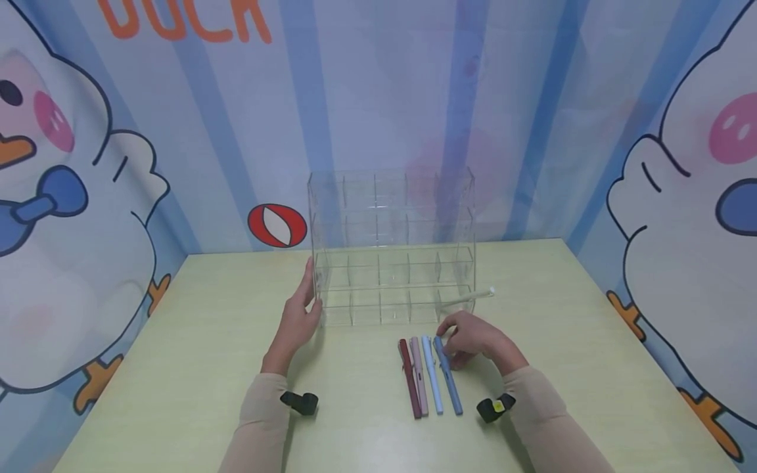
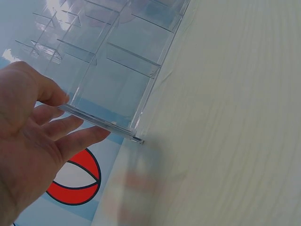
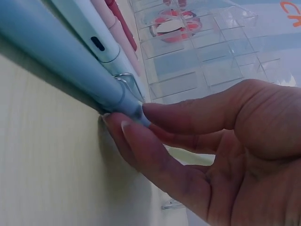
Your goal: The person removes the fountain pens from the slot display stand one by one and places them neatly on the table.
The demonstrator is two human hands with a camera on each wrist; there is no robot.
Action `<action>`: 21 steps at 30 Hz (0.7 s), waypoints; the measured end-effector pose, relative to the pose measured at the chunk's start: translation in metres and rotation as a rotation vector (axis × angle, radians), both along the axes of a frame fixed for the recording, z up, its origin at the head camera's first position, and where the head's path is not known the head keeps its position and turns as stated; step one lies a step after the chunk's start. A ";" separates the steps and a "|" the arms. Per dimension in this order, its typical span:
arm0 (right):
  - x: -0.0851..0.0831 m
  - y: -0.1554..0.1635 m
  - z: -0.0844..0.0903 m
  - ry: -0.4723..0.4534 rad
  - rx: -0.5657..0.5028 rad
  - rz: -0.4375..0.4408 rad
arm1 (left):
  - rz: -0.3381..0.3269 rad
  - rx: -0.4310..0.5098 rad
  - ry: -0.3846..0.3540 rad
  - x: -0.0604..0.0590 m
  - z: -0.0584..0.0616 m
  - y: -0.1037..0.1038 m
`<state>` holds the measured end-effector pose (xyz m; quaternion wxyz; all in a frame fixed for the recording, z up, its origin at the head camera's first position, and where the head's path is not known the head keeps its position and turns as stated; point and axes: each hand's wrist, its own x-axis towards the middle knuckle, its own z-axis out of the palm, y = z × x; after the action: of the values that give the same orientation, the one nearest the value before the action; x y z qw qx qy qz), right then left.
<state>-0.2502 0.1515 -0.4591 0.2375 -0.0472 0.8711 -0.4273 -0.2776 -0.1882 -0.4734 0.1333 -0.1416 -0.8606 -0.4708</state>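
Observation:
A clear acrylic organizer (image 1: 393, 297) with rows of compartments stands upright at the back of the table. My left hand (image 1: 298, 322) grips its left side panel (image 2: 101, 123), thumb on one face and fingers on the other. Near the organizer's front right, my right hand (image 1: 471, 337) pinches one end of a blue pen (image 1: 449, 381) between thumb and fingers. That pen lies along the table, its pinched end partly hidden by the fingertips. Beside it lie a light blue pen (image 1: 432, 376), a pink pen (image 1: 419, 378) and a dark red pen (image 1: 409, 381).
A pale pen (image 1: 473, 297) leans in the bottom right compartment, its tip sticking out to the right. Behind the table (image 1: 195, 368) hangs a striped curtain (image 1: 378, 85) with printed ducks, and the organizer stands close to it.

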 end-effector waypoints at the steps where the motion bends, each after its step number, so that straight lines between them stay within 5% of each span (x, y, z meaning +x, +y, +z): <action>1: 0.001 0.000 0.002 0.000 -0.002 -0.002 | 0.002 -0.005 -0.002 0.000 0.000 0.000; 8: 0.011 0.010 0.032 0.097 -0.042 0.045 | -0.007 -0.003 -0.022 -0.001 -0.001 -0.001; 17: 0.033 0.027 0.082 0.405 -0.004 0.394 | -0.004 0.016 -0.055 0.001 0.000 -0.001; 21: 0.039 0.033 0.092 0.492 0.020 0.460 | -0.003 0.020 -0.061 0.001 0.000 0.000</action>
<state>-0.2113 0.1841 -0.3671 0.1109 -0.3418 0.8730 -0.3297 -0.2764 -0.1886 -0.4734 0.1078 -0.1270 -0.8593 -0.4836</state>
